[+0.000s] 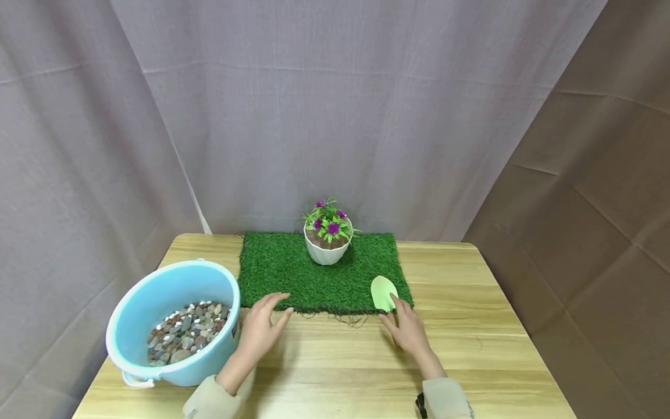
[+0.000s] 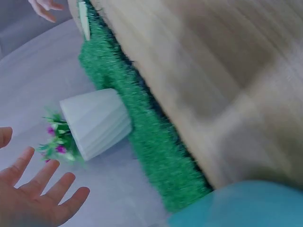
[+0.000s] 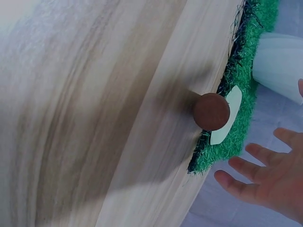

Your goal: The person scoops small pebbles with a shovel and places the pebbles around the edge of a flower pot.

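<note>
Because our right hand reaches near the brown handle of the trowel with loose fingers, apparently gripping nothing, a misjudged pinch could knock that tool askew; its pale green blade lies on the near right corner of the grass mat. Our left hand, relaxed and unladen, is just beside the blue bucket of pebbles, so swinging it outward might bump the wall.
</note>
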Tool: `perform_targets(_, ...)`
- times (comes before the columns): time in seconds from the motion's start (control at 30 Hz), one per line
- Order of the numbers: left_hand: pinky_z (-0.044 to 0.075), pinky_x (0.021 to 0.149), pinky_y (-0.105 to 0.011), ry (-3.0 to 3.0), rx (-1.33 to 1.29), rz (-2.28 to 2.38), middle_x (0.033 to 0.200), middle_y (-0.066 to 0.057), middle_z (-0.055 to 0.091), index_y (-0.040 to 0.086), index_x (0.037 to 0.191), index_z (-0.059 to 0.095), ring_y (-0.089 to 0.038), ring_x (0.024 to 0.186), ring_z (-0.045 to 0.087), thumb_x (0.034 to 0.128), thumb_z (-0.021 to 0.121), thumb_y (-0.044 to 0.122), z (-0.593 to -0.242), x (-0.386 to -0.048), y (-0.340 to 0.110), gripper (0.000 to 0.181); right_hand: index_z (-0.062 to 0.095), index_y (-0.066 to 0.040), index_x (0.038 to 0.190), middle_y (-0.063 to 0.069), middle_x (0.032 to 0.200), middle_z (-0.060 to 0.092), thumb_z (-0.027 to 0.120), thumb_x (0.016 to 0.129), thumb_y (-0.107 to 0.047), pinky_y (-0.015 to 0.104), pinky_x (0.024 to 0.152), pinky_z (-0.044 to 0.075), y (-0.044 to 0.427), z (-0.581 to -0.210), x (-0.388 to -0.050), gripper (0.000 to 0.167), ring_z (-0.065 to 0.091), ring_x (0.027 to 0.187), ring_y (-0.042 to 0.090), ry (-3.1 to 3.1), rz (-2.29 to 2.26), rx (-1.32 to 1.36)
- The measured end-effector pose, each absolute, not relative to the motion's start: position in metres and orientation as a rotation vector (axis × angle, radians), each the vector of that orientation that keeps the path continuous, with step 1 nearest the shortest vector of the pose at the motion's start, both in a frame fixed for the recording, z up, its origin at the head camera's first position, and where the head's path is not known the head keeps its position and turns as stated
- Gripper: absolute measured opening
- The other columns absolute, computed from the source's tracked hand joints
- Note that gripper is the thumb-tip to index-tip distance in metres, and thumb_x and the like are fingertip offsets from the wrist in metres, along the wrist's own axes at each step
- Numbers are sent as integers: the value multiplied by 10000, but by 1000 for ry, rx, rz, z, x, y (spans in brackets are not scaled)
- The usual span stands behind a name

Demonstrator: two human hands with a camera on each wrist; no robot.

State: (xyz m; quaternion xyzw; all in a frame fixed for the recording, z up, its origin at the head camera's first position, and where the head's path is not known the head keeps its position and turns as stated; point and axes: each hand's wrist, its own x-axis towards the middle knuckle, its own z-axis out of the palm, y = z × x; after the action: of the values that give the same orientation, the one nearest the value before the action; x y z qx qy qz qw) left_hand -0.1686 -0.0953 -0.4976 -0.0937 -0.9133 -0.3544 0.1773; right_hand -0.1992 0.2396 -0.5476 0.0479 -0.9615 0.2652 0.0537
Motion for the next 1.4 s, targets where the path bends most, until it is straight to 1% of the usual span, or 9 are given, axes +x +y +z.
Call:
perform_targets(0.1, 522, 942, -535, -2554, -310, -963, 1188, -119, 644, 135, 1166, 646, -336, 1099, 596, 855, 688, 272, -486, -162, -95, 343, 323, -22, 1443, 312, 1397, 386, 585, 922, -344, 703, 1021, 353, 239, -548, -200, 666, 409, 1240, 516, -2932, 808, 148)
perform_targets(0.23, 543, 926, -503, -2508, -356, -914, 1177, -109, 652, 144, 1174, 641, -311, 1075, 615, 840, 707, 248, -470, -152, -99, 356, 330, -15, 1439, 314, 1391, 392, 579, 924, -345, 697, 1019, 361, 240, -547, -201, 660, 415, 1234, 514, -2938, 796, 155)
perform_targets(0.37, 536, 934, -512, -2459, -399, -853, 1177, -121, 652, 124, 1209, 622, -317, 1070, 617, 823, 720, 236, -454, -143, -105, 413, 337, -5, 1434, 318, 1390, 393, 574, 927, -353, 691, 1019, 369, 241, -547, -200, 659, 419, 1233, 513, -2945, 791, 165)
perform_targets(0.6, 545, 896, -533, -2414, -424, -754, 1172, -145, 647, 132, 1300, 562, -337, 1042, 624, 795, 739, 234, -430, -130, -117, 545, 351, -1, 1426, 318, 1395, 389, 581, 922, -353, 713, 991, 378, 244, -545, -195, 656, 413, 1237, 518, -2945, 790, 153)
perform_targets(0.7, 535, 895, -562, -2425, -393, -744, 1181, -168, 639, 129, 1314, 548, -363, 1042, 620, 789, 743, 228, -420, -125, -125, 568, 356, -1, 1423, 317, 1387, 401, 582, 922, -350, 708, 982, 392, 245, -545, -194, 651, 422, 1229, 518, -2942, 786, 163)
perform_targets(0.9, 517, 889, -587, -2444, -287, -720, 1187, -181, 636, 123, 1315, 544, -391, 1055, 603, 804, 729, 234, -400, -115, -147, 555, 369, 1, 1417, 310, 1376, 420, 584, 923, -344, 691, 973, 413, 243, -546, -193, 640, 434, 1217, 511, -2951, 784, 159)
perform_targets(1.07, 486, 879, -620, -2458, -214, -711, 1205, -198, 619, 96, 1309, 544, -422, 1077, 572, 824, 709, 220, -390, -111, -171, 528, 370, -2, 1417, 301, 1368, 430, 589, 920, -337, 692, 962, 421, 243, -545, -192, 637, 444, 1207, 508, -2960, 766, 152)
perform_targets(1.2, 462, 876, -642, -2476, -199, -631, 1218, -211, 601, 95, 1313, 535, -439, 1080, 551, 815, 713, 220, -388, -110, -193, 543, 371, 7, 1412, 300, 1373, 428, 593, 920, -319, 695, 985, 399, 243, -545, -190, 631, 432, 1220, 511, -2969, 769, 158)
perform_targets(1.4, 464, 858, -574, -2350, -269, -613, 1133, -204, 636, 74, 1246, 585, -435, 1033, 563, 778, 734, 165, -391, -115, -227, 500, 375, 28, 1403, 303, 1368, 434, 593, 921, -291, 672, 1009, 395, 245, -544, -188, 618, 443, 1211, 510, -2969, 742, 176)
